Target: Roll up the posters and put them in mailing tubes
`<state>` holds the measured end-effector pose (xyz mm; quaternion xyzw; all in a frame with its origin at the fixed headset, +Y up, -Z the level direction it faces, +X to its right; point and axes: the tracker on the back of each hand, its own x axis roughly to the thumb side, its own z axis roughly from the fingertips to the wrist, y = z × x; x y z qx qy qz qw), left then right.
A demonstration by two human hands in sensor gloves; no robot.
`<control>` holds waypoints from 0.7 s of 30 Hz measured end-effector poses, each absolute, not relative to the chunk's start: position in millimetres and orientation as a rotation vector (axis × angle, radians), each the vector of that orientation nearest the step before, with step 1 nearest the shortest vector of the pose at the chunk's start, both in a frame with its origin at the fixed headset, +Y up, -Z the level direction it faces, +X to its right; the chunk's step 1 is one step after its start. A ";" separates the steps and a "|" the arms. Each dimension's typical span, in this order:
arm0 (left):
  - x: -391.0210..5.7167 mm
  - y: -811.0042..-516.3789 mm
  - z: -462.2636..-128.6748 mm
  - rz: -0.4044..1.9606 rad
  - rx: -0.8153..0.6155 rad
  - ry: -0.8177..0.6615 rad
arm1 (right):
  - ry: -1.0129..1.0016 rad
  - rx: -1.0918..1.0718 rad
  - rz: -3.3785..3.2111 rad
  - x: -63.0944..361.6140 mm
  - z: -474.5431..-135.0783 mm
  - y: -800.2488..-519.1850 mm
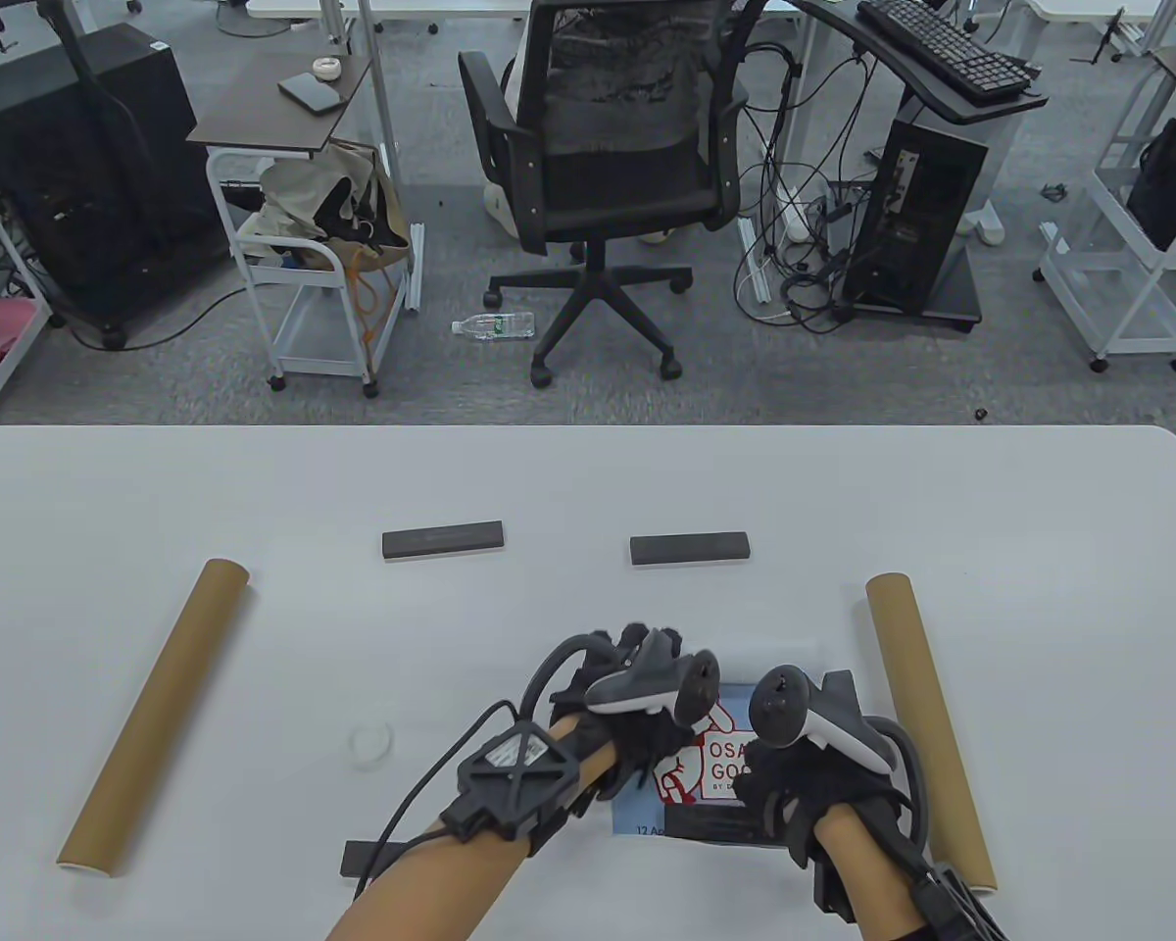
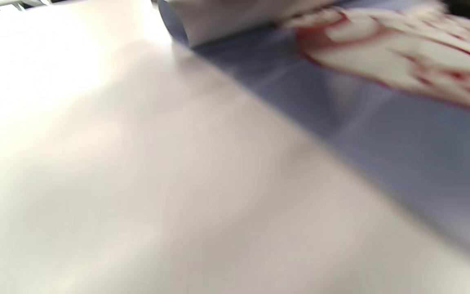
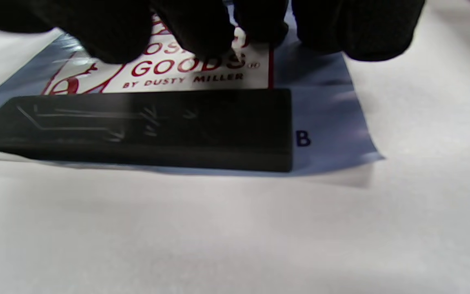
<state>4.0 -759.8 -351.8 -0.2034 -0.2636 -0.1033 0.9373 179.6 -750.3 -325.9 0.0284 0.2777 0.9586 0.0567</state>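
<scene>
two hands are laid on the poster [image 1: 720, 760] near the table's front edge: left hand [image 1: 637, 720] and right hand [image 1: 794, 774] press it, grip unclear. a dark bar [image 3: 145, 128] weights its near edge, so rolling risks creasing. tubes [image 1: 157, 716] lie beyond.

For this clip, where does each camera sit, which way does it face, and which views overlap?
Table view: high, looking down over the table; left hand and right hand on the poster between two mailing tubes.
Left wrist view: low, blurred, along the tabletop toward the poster's rolled end; no fingers visible.
Right wrist view: low, facing a black bar on the poster's edge; gloved fingers on top.
All three views show the poster.
</scene>
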 end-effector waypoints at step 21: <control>-6.7 -769.5 -327.4 -0.095 -0.457 -0.548 | 1.022 0.483 2.917 170.4 -285.4 -767.4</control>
